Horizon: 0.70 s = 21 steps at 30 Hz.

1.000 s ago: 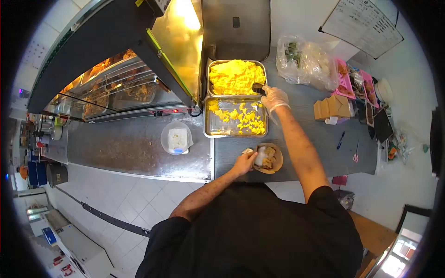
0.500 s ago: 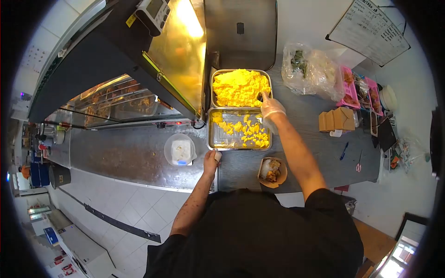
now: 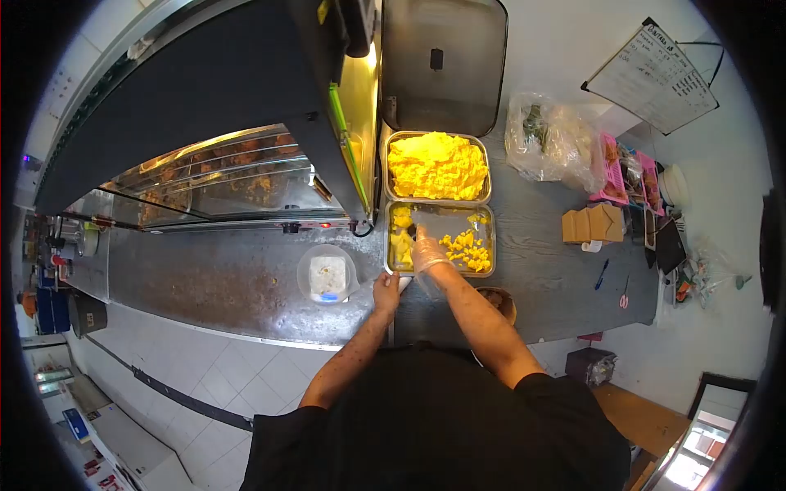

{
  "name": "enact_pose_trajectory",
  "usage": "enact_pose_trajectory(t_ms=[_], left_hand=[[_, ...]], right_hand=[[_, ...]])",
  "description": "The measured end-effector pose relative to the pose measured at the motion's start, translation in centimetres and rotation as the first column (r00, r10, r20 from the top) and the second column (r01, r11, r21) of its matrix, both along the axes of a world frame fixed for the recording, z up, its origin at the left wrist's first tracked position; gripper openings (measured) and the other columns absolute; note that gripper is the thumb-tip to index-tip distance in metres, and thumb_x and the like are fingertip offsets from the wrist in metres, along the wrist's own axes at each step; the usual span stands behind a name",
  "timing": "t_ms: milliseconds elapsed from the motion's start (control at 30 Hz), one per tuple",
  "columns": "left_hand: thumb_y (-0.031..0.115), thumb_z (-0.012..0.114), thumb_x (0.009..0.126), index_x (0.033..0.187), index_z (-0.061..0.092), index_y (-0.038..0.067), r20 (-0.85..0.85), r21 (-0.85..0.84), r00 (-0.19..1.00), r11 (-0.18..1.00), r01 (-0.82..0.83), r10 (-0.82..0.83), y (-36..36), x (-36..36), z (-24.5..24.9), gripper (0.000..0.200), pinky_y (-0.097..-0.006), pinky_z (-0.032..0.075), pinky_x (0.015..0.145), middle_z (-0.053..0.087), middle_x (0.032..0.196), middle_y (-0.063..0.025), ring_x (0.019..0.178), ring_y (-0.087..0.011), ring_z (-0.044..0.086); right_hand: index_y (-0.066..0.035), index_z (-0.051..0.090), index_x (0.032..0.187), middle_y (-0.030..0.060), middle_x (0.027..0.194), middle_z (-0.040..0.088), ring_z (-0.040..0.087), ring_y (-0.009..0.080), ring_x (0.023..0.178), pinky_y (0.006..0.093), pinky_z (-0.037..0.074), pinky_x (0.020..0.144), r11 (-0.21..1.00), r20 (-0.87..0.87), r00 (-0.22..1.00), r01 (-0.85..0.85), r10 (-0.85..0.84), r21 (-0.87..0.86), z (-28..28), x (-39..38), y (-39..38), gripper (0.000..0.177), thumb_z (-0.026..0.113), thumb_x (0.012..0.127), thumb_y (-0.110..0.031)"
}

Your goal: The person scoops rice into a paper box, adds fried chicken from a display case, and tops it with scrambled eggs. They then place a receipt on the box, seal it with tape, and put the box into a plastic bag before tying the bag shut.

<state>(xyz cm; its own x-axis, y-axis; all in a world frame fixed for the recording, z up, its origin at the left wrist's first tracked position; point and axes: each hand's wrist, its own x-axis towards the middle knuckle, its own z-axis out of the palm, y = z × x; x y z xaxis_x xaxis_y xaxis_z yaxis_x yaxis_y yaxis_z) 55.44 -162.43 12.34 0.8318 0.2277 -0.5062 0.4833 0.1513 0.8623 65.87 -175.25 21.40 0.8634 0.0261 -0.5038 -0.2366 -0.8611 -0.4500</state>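
Metal tray [image 3: 434,217] with yellow pieces [image 3: 467,252], centre of the frame.
Left hand [image 3: 386,293] at its lower-left corner, grip impossible to tell; gloved right hand [image 3: 428,252] inside, curled round a dark utensil [image 3: 413,231]; brown bowl [image 3: 505,304] lower right, partly behind the forearm.

Yel. food [image 3: 438,166]; blk shirt [image 3: 434,417]; brn boxes [image 3: 591,223]; pink bskt [image 3: 607,196].

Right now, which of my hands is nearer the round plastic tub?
Left. Your left hand is just right of the round plastic tub, by the near-left corner of the closer metal tray; your gloved right hand is farther right, over that tray.
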Motion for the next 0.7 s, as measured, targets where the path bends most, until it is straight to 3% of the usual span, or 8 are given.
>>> enact_pose_trajectory(t_ms=[100, 133, 167, 300, 400, 500, 567, 700], left_hand=[[0.025, 0.059, 0.096, 0.085, 0.058, 0.006, -0.049, -0.060, 0.997, 0.997, 0.051, -0.054, 0.6, -0.4, 0.7, 0.022, -0.0268, 0.044, 0.048, 0.063, 0.074, -0.0051, 0.058, -0.0116, 0.056], [0.025, 0.059, 0.096, 0.085, 0.058, 0.007, -0.010, 0.027, 0.996, 0.996, 0.084, -0.084, 0.6, -0.3, 0.3, 0.022, -0.0267, 0.043, 0.047, 0.063, 0.075, -0.0047, 0.059, -0.0115, 0.056], [0.025, 0.060, 0.096, 0.085, 0.059, 0.007, 0.029, 0.114, 0.993, 0.987, 0.114, -0.118, 0.7, -0.1, -0.1, 0.022, -0.0266, 0.043, 0.047, 0.063, 0.075, -0.0044, 0.059, -0.0115, 0.056], [0.025, 0.060, 0.095, 0.085, 0.060, 0.006, -0.054, -0.010, 0.992, 0.994, 0.113, -0.113, 0.3, 0.0, 1.8, 0.022, -0.0271, 0.047, 0.050, 0.064, 0.077, -0.0049, 0.062, -0.0124, 0.059], [0.024, 0.061, 0.094, 0.087, 0.060, 0.005, -0.017, -0.173, 1.000, 0.985, 0.004, -0.007, 0.3, -0.2, 0.3, 0.020, -0.0285, 0.052, 0.054, 0.064, 0.079, -0.0062, 0.065, -0.0136, 0.061], [0.029, 0.060, 0.093, 0.086, 0.064, 0.002, -0.090, -0.186, 0.994, 0.982, 0.038, -0.056, 0.6, -0.1, -0.8, 0.028, -0.0294, 0.048, 0.054, 0.065, 0.083, -0.0086, 0.069, -0.0139, 0.061], [0.031, 0.052, 0.094, 0.089, 0.065, 0.001, -0.071, -0.331, 0.990, 0.933, -0.141, 0.125, 0.4, 0.4, 0.5, 0.033, -0.0308, 0.049, 0.059, 0.065, 0.084, -0.0096, 0.072, -0.0153, 0.061], [0.030, 0.045, 0.097, 0.105, 0.060, 0.002, -0.147, -0.381, 0.989, 0.921, -0.079, 0.024, 0.9, 0.1, 0.8, 0.032, -0.0354, 0.057, 0.072, 0.064, 0.100, -0.0112, 0.089, -0.0224, 0.065]], right_hand=[[-0.009, 0.017, 0.150, 0.0331, 0.099, 0.063, 0.064, 0.0477, 0.092, 0.0538, 0.049, 0.084, 0.990, 0.151, 0.983, 0.087, -0.102, 0.107, 2.3, 1.7, 1.0, 0.063, 0.046, 0.094, -0.015], [-0.007, 0.016, 0.150, 0.0315, 0.094, 0.063, 0.065, 0.0453, 0.089, 0.0513, 0.051, 0.080, 0.987, 0.264, 0.955, -0.109, 0.137, -0.116, 1.7, 2.2, 1.4, 0.064, 0.044, 0.093, -0.010], [-0.007, 0.016, 0.150, 0.0315, 0.094, 0.063, 0.065, 0.0453, 0.089, 0.0513, 0.051, 0.080, 0.986, 0.265, 0.954, -0.113, 0.141, -0.119, 1.2, 2.3, 1.8, 0.064, 0.044, 0.093, -0.010], [-0.004, 0.018, 0.150, 0.0312, 0.093, 0.063, 0.066, 0.0416, 0.092, 0.0502, 0.053, 0.079, 0.940, 0.196, 0.944, -0.211, 0.267, -0.268, -0.4, 1.7, 1.9, 0.065, 0.042, 0.090, -0.005], [-0.005, 0.025, 0.147, 0.0343, 0.103, 0.062, 0.064, 0.0449, 0.097, 0.0492, 0.050, 0.085, 0.899, -0.040, 0.905, -0.425, 0.423, -0.108, -1.3, 1.5, -0.9, 0.061, 0.043, 0.089, -0.008], [-0.005, 0.027, 0.146, 0.0340, 0.104, 0.062, 0.063, 0.0455, 0.098, 0.0496, 0.049, 0.085, 0.928, -0.058, 0.931, -0.365, 0.361, -0.071, 4.7, 0.5, -2.4, 0.058, 0.041, 0.090, -0.012], [-0.007, 0.027, 0.147, 0.0328, 0.103, 0.063, 0.063, 0.0446, 0.099, 0.0499, 0.049, 0.086, 0.928, -0.085, 0.937, -0.347, 0.338, -0.134, 3.7, 0.5, -2.4, 0.058, 0.039, 0.092, -0.017], [-0.006, 0.028, 0.148, 0.0288, 0.103, 0.066, 0.066, 0.0403, 0.096, 0.0488, 0.050, 0.082, 0.920, -0.090, 0.963, -0.269, 0.253, -0.286, 4.7, -0.7, 0.4, 0.065, 0.044, 0.090, -0.032]])
